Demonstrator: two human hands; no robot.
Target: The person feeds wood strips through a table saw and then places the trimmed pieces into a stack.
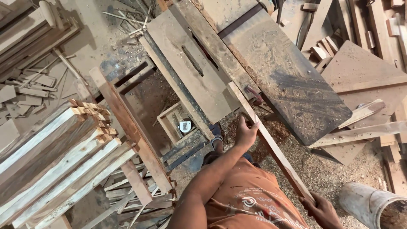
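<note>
A long narrow wooden strip [267, 140] runs diagonally from the table saw's near corner down toward me. My left hand [246, 132] grips the strip near its far end, close to the saw table [190, 80]. My right hand [321, 210] holds the strip's near end at the lower right. The far tip of the strip rests at the edge of the dusty saw top, beside the blade slot [193, 60].
A stack of long planks [55, 157] lies at the left. A wooden frame [127, 123] leans beside the saw. A dark metal table surface [288, 80] extends right. Offcuts and sawdust cover the floor; a pale cylinder [373, 205] stands at lower right.
</note>
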